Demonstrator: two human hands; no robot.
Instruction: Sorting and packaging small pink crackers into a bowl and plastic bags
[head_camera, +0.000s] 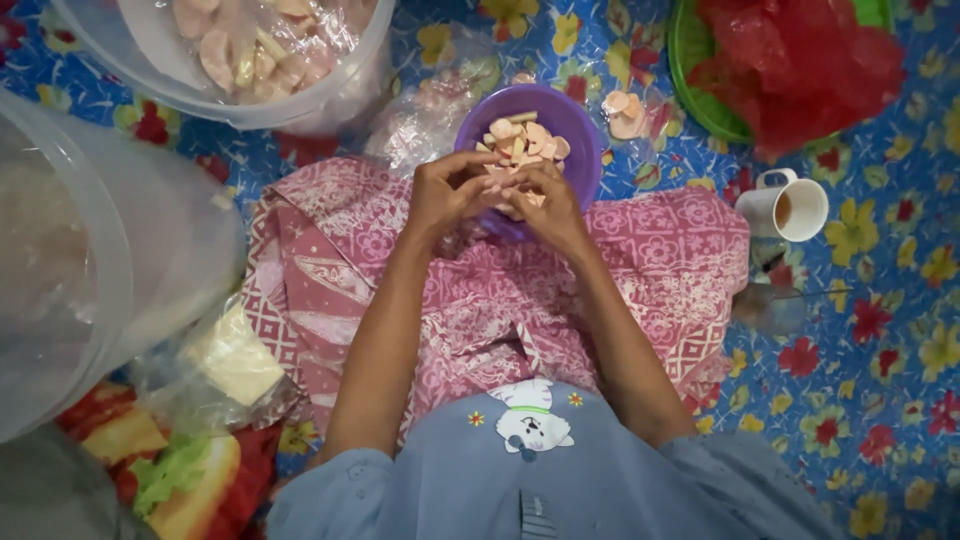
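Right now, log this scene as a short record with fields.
left hand: fingers meet the right hand over the bowl; what they pinch is hidden
right hand: same spot, fingers curled
purple bowl: on the lap, holds pale pink pieces
lap: pink patterned cloth
white mug: right of the lap
green tray: holds red plastic bag

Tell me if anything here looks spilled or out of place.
A few pale pink pieces lie loose on the floral mat, just right of the purple bowl instead of inside it. Both hands, left hand and right hand, meet over that bowl.
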